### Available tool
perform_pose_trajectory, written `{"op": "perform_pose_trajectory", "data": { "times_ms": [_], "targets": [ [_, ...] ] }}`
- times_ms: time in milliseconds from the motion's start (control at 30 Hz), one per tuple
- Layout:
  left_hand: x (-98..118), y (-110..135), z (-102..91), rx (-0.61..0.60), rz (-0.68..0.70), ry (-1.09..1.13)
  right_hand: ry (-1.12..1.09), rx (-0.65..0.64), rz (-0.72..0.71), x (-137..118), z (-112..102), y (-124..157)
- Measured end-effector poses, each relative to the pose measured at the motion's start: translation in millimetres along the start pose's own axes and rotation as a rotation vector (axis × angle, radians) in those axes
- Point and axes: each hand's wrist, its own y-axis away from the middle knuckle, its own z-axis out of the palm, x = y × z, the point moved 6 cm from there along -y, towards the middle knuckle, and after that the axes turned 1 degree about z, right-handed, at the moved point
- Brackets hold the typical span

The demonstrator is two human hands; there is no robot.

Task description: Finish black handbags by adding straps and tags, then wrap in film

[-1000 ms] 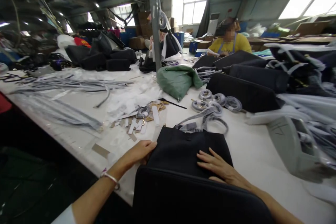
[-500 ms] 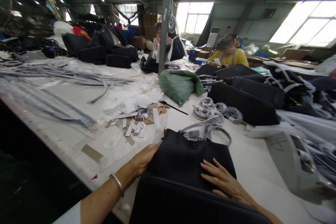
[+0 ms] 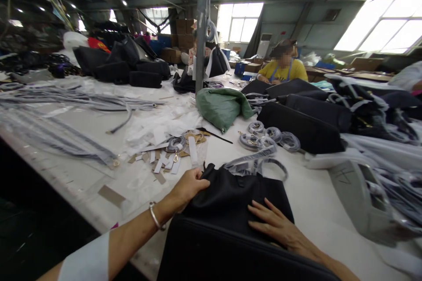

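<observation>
A black handbag [image 3: 227,202] lies on the table in front of me, its bottom towards me and its top pointing away. Grey wrapped handles [image 3: 244,165] stick out beyond its far edge. With thumb and fingers closed, my left hand [image 3: 188,188] pinches the bag's left side near the top corner; a silver bangle circles that wrist. My right hand [image 3: 275,224] rests flat on the bag's right part, fingers spread. Past the handles lie several coiled, wrapped straps [image 3: 252,141] with gold clips.
Paper tags and card scraps [image 3: 168,158] lie left of the bag, near long wrapped straps [image 3: 82,96]. A green sack [image 3: 220,107] sits by a grey post [image 3: 200,44]. Black bags [image 3: 300,123] and a grey plastic bin [image 3: 356,197] stand right. A person in yellow [image 3: 286,68] works across the table.
My left hand has moved up along the bag's left side and now pinches its edge, creasing the material. The right hand stays flat in nearly the same place.
</observation>
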Motion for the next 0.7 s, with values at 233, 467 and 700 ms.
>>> {"op": "perform_pose_trajectory", "data": {
  "times_ms": [233,467,700],
  "targets": [
    [-9,-15,-15.7,0.049,0.334,-0.750,-0.107,0.031,0.051,-8,-6,-2],
    [26,3,-22.7,-0.377,0.277,-0.065,-0.229,0.062,0.078,-11,-12,-7],
    [-18,21,13.5,-0.791,-0.295,0.039,-0.553,0.279,0.230,-13,-34,-1]
  ]
}}
